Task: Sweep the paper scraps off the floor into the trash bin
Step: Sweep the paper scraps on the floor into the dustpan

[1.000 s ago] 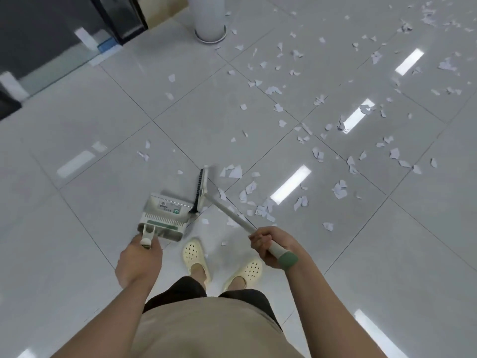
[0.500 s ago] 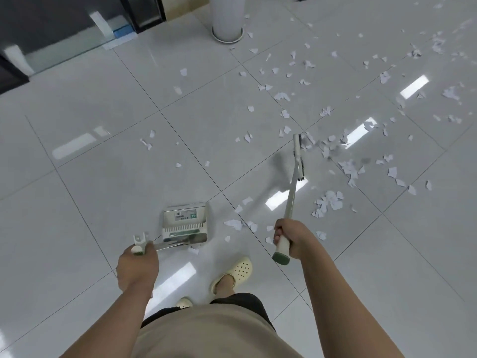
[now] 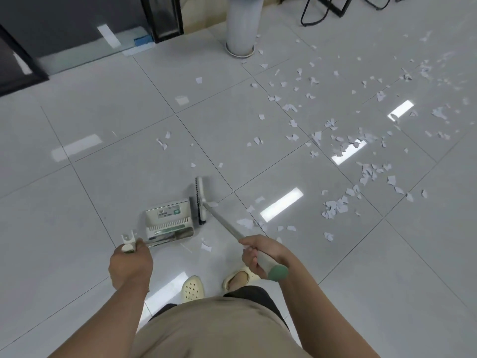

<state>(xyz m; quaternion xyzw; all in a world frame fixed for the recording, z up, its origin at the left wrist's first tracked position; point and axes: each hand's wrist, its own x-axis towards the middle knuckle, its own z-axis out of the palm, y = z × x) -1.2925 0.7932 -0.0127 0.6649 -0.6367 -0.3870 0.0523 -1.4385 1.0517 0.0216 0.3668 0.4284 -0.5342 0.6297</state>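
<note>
White paper scraps [image 3: 335, 206] lie scattered over the grey tiled floor, thickest to the right and far right. My left hand [image 3: 130, 264] grips the handle of a white dustpan [image 3: 167, 219], which sits on the floor in front of my feet. My right hand [image 3: 263, 254] grips the green-tipped handle of a broom. The broom head [image 3: 200, 200] stands against the dustpan's right side. A few scraps [image 3: 206, 246] lie just below the pan. No trash bin shows.
A white cylindrical post [image 3: 241, 24] stands at the back centre. Dark glass panels and a black frame [image 3: 165, 19] run along the back left. Black chair or table legs [image 3: 325, 9] show at the top right. My feet in pale clogs [image 3: 192, 288] are below the dustpan.
The broom head swung from out among the scraps on the right back to the dustpan's right side. The view shifted, with my feet stepping forward.
</note>
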